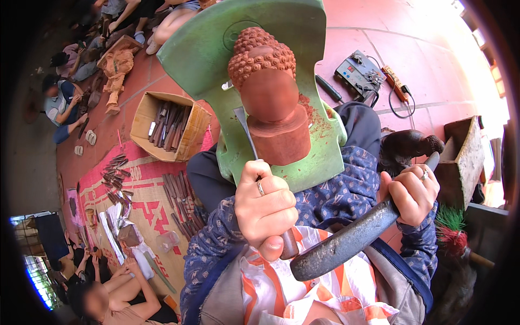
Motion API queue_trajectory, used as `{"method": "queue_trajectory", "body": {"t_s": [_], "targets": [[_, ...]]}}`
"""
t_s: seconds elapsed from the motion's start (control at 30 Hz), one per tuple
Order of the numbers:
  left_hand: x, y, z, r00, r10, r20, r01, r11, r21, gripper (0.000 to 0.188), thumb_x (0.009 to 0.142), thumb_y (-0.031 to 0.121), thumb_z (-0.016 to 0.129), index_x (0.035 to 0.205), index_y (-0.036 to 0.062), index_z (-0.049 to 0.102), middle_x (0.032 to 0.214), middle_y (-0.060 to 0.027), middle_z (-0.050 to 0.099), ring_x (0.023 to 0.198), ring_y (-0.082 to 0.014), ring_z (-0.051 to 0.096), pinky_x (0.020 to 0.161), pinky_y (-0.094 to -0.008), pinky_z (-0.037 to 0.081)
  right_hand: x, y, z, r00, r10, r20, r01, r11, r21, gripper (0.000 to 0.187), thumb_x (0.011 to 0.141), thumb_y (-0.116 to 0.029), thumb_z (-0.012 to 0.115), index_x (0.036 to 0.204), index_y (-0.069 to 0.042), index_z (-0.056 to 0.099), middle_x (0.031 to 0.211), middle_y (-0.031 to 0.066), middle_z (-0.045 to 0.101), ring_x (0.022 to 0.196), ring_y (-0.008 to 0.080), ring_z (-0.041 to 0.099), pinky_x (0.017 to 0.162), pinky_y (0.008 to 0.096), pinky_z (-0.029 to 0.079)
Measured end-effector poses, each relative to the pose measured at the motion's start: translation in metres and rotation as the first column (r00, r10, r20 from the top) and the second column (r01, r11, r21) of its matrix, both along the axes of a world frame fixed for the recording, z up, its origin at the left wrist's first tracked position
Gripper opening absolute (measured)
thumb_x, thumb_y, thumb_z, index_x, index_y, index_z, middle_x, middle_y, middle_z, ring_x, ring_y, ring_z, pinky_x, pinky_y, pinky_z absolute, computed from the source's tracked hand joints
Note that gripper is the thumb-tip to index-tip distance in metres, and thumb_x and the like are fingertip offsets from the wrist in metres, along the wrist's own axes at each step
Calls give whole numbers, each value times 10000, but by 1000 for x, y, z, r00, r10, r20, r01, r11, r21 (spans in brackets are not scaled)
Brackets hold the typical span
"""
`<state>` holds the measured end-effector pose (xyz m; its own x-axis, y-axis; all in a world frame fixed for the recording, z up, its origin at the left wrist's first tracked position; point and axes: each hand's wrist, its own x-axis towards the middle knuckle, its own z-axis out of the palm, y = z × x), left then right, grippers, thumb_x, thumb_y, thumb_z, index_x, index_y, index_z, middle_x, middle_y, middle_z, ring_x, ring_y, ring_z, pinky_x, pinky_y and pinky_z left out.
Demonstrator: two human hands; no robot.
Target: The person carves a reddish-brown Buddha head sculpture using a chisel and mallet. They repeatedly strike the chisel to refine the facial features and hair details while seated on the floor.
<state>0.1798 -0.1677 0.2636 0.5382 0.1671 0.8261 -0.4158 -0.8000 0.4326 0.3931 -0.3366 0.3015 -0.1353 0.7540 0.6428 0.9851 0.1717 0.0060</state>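
A chisel is clasped by the left hand, a club by the right hand; the bust is apparently being carved, so steady aim seems needed next.

the bust sits on the chair, carton left of it, power strip right.

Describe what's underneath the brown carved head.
A molded green plastic piece lies under the carved head, with reddish crumbs scattered beside it. The patch directly beneath its base is covered, so nothing there can be seen.
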Motion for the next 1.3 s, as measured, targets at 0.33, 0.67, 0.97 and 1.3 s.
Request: {"method": "queue_trajectory", "body": {"t_s": [0.33, 0.67, 0.97, 1.3], "targets": [[8, 4, -3, 991, -131, -19, 131, 991, -1, 445, 885, 338, 353, 609, 37, 529, 616, -69, 520, 536, -217, 496, 649, -419, 299, 8, -4, -9, 999, 34, -35, -34, 999, 11, 234, 654, 3, 778, 752, -69, 577, 558, -7, 435, 468, 154, 456, 446, 296, 357], [13, 6, -6, 990, -139, 30, 139, 990, -18, 434, 881, 346, 357, 608, 46, 513, 611, -66, 505, 543, -215, 493, 644, -414, 299, 5, -4, -5, 999, 32, -32, -32, 999, -4, 250, 657, -3, 783, 754, -77, 565, 563, -7, 435, 471, 155, 460, 444, 297, 360], [15, 8, -6, 990, -135, 37, 135, 991, 0, 438, 872, 350, 365, 587, 50, 506, 605, -62, 501, 539, -213, 489, 649, -415, 298, 3, -4, -2, 999, 40, -30, -40, 999, 1, 246, 651, -10, 784, 750, -76, 569, 563, -6, 437, 472, 157, 468, 450, 299, 370], [14, 11, -6, 988, -156, 11, 156, 987, 22, 417, 856, 337, 374, 581, 55, 510, 593, -55, 499, 547, -206, 493, 650, -408, 300, -5, -4, 7, 997, 62, -45, -61, 998, 29, 290, 644, 13, 783, 748, -99, 536, 550, -14, 437, 461, 156, 474, 450, 293, 391]]}}
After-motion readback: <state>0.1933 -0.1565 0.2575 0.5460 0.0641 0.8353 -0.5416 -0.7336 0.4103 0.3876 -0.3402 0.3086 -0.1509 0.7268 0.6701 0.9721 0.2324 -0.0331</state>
